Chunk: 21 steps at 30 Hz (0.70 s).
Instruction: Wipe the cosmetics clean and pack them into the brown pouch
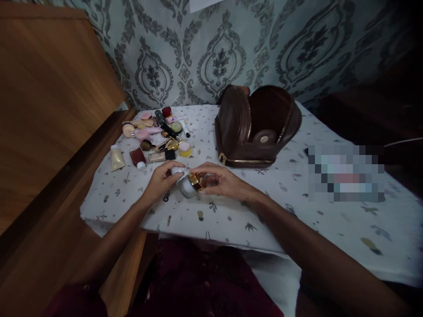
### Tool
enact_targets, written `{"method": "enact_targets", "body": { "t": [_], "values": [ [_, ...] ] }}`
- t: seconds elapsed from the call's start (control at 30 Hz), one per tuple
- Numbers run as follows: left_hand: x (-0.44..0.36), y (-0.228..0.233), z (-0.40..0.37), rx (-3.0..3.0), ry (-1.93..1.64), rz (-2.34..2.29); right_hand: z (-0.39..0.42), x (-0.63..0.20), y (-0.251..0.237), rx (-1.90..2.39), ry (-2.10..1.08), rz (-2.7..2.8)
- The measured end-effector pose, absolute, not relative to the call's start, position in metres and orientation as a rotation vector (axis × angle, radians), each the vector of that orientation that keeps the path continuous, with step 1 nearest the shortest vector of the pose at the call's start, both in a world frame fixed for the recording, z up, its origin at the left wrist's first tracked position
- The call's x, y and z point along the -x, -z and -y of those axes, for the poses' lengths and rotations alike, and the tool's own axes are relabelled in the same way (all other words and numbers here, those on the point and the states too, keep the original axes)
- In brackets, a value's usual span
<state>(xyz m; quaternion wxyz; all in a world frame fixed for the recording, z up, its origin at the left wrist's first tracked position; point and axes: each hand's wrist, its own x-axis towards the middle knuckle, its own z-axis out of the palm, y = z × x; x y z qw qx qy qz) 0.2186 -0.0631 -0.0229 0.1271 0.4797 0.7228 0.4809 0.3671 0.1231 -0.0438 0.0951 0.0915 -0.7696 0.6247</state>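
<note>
Both hands meet over the near edge of the bench (231, 220), which is covered with a pale cloth printed with small sprigs. Between them is a small cream jar (189, 185), white and glossy on its rounded body with a gold band or lid at one end; it is tipped on its side, just above the cloth. The left hand (163, 178) has its fingers curled on the white end, and the right hand (221, 181) grasps the gold end with its fingers closed around it. Behind, a brown leather bag (256, 127) stands unzipped and gaping. To the left lies a scatter of cosmetics (155, 136): tubes, sponges, small bottles.
</note>
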Motion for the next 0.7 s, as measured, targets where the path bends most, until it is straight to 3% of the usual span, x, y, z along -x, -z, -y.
{"method": "enact_targets", "body": {
  "t": [0.2,0.4,0.7],
  "values": [
    [-0.237,0.008,0.071,-1.707,-1.352,-2.085,-0.125,-0.368,0.045,-0.236,-1.86,2.293],
    [-0.249,0.011,0.071,-1.705,-1.276,-2.122,-0.122,-0.37,0.043,-0.094,-1.958,2.341],
    [-0.256,0.009,0.062,-1.627,-1.257,-2.148,-0.117,-0.37,0.037,-0.093,-1.853,2.376]
  ]
}}
